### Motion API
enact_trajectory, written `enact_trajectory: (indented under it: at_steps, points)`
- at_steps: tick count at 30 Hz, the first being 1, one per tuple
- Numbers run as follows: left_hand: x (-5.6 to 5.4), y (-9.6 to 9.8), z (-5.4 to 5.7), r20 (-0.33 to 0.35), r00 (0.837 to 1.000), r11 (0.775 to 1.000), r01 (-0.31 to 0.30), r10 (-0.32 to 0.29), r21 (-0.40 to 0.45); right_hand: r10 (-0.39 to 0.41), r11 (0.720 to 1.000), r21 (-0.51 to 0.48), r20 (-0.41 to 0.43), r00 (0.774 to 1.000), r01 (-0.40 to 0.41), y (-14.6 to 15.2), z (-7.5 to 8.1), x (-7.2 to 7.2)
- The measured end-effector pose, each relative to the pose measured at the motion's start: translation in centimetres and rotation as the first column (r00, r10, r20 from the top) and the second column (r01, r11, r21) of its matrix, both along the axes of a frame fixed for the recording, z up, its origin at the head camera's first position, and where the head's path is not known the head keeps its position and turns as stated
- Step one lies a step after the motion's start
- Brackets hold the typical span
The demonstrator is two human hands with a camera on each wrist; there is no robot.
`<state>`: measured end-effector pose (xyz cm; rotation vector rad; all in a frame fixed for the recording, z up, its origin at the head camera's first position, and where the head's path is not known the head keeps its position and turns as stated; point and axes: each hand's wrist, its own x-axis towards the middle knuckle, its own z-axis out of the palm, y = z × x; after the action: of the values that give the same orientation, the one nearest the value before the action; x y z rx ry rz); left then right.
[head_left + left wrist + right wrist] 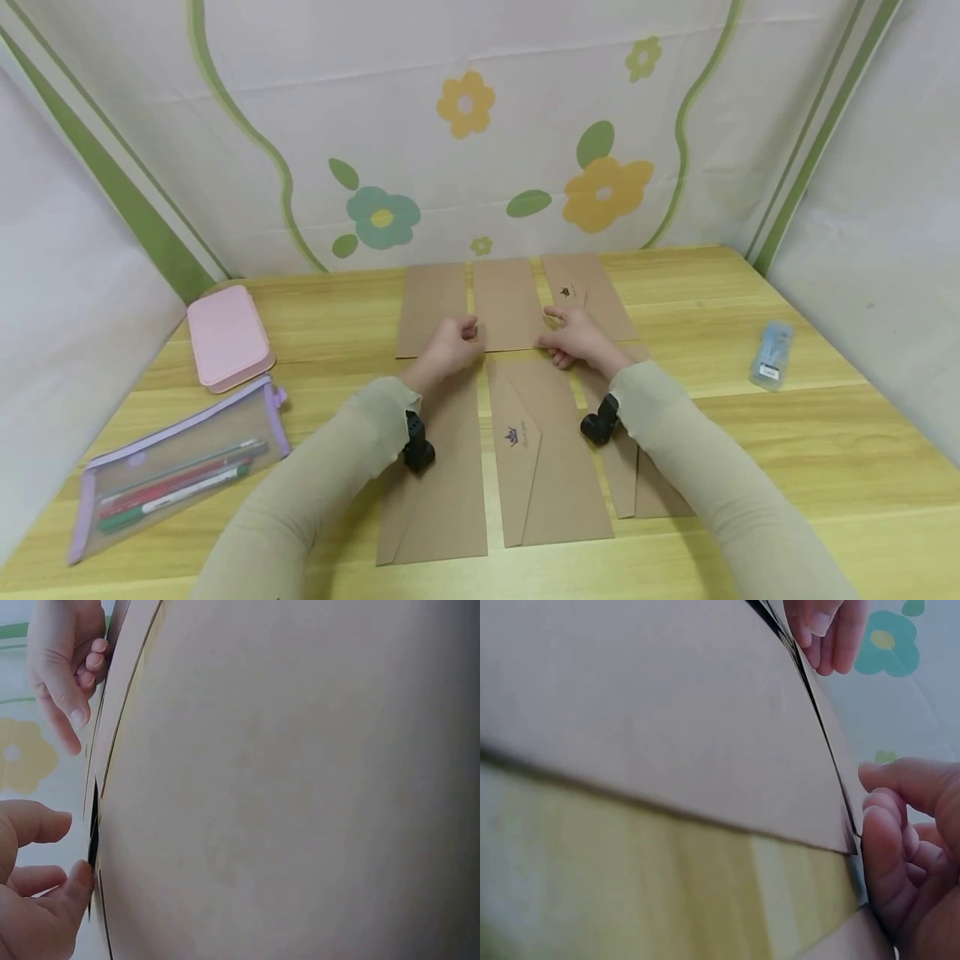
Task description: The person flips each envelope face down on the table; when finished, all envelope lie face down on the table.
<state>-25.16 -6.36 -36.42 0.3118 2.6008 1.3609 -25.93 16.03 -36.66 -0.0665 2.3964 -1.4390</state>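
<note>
Brown paper envelopes lie flat in two rows of three. My left hand [452, 344] is at the near left corner of the back middle envelope [508, 302], fingers loosely bent, thumb and fingertips apart in the left wrist view. At that envelope's near right corner is my right hand [576, 337], its fingers loosely bent with nothing between them. The back left envelope [432, 304] is plain; the back right envelope [603, 300] shows a crown print. Below the hands lie the front left envelope [450, 500], the crown-printed front middle envelope [566, 483] and the front right envelope [660, 487], partly under my right forearm.
On the left are a pink case [228, 333] and a mesh pouch [180, 467] with pens inside. A small light-blue container [772, 354] lies on the right of the wooden table [825, 467]. A flowered curtain [487, 167] closes off the back.
</note>
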Motion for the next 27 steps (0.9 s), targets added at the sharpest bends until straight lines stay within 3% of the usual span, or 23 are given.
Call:
enact_trajectory:
  at_steps: [10, 21, 27]
  points:
    - [0.1, 0.2, 0.1, 0.035, 0.999, 0.997, -0.03, 0.028, 0.071, -0.024, 1.0, -0.006, -0.007, 1.0, 0.024, 0.1, 0.0, 0.1]
    - [0.0, 0.7, 0.2, 0.04, 0.999, 0.995, -0.016, 0.012, 0.099, -0.075, 0.996, -0.056, -0.012, 0.997, 0.074, 0.5, 0.7, 0.4]
    - [-0.1, 1.5, 0.3, 0.036, 0.999, 0.988, -0.001, -0.005, 0.154, -0.087, 0.991, -0.11, -0.059, 0.994, 0.08, 1.4, 1.1, 0.9]
